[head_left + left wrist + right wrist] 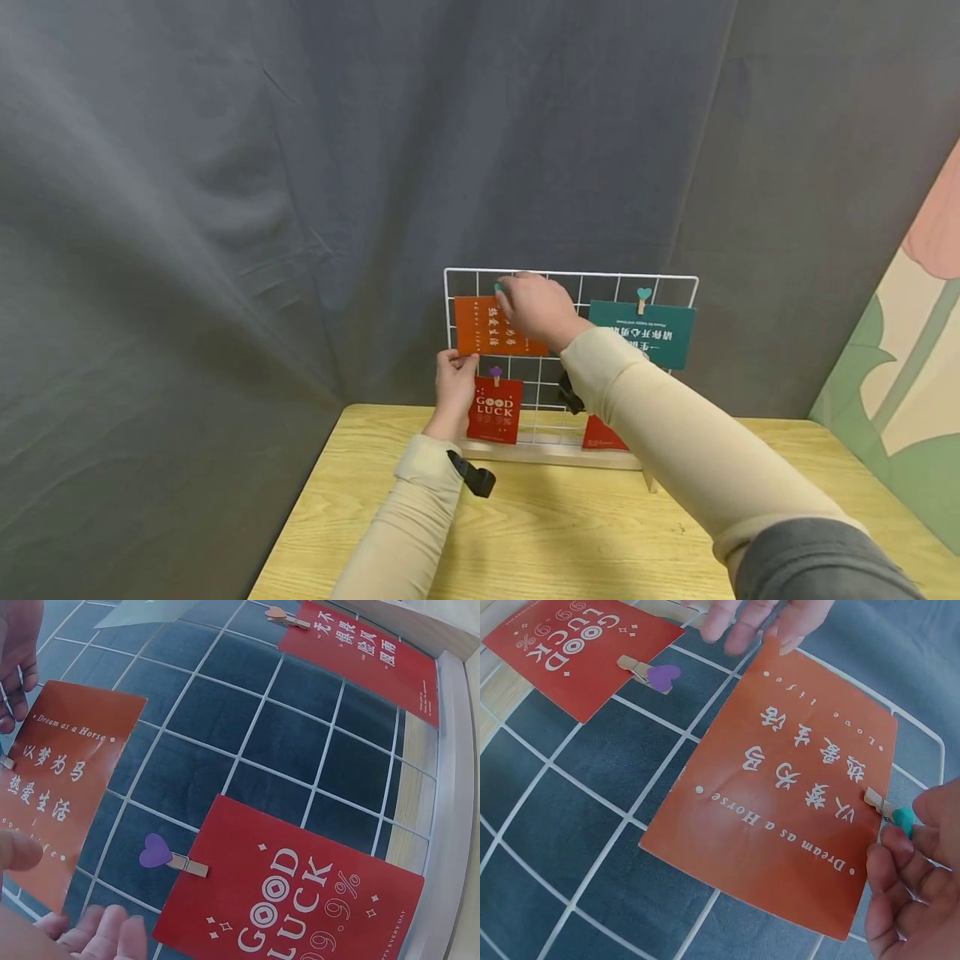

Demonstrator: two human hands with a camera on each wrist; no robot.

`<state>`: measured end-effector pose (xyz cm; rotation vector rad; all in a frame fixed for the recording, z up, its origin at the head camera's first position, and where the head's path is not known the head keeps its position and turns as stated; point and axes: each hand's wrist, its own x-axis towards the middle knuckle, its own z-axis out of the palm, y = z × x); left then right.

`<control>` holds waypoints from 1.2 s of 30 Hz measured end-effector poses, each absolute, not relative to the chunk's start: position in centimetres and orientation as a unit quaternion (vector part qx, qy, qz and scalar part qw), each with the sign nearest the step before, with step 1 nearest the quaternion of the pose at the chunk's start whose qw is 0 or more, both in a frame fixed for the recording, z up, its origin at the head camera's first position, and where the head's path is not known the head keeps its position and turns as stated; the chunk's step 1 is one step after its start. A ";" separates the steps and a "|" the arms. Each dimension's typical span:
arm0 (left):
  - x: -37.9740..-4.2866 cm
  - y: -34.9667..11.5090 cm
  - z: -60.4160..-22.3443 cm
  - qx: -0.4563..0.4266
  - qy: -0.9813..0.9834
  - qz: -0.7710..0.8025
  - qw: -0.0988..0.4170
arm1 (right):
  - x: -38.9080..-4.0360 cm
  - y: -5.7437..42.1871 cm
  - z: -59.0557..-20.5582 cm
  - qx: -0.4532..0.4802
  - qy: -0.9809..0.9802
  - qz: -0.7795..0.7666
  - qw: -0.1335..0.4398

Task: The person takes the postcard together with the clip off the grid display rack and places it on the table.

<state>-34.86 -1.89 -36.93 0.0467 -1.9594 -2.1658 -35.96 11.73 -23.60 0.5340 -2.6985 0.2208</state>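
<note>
An orange card (780,787) with white lettering lies against the white wire grid (542,398), turned sideways. At its top edge, my right hand (542,307) pinches a small wooden clothespin (889,812) with a teal heart, whose tip sits on the card's edge. The card's lower left corner is between the thumb and fingers of my left hand (455,385), plainly seen in the right wrist view. Just below hangs a red GOOD LUCK card (495,411) under a clothespin with a purple heart (156,851).
A green card (671,337) hangs at the upper right by a teal-heart clothespin (642,298). Another red card (367,664) hangs low on the right, partly behind my right arm in the head view. The grid stands in a wooden base (555,455) on a wooden table (540,533), before a grey curtain.
</note>
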 end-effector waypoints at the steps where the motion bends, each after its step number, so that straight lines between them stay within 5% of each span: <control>1: -34.9 -1.9 -36.9 0.020 -0.665 -0.738 0.116 | -36.0 11.7 -23.6 0.189 -0.960 0.076 0.190; 36: -34.3 -1.8 -36.5 0.024 -0.616 -0.782 0.091 | -35.6 12.1 -23.1 0.176 -0.953 0.192 0.154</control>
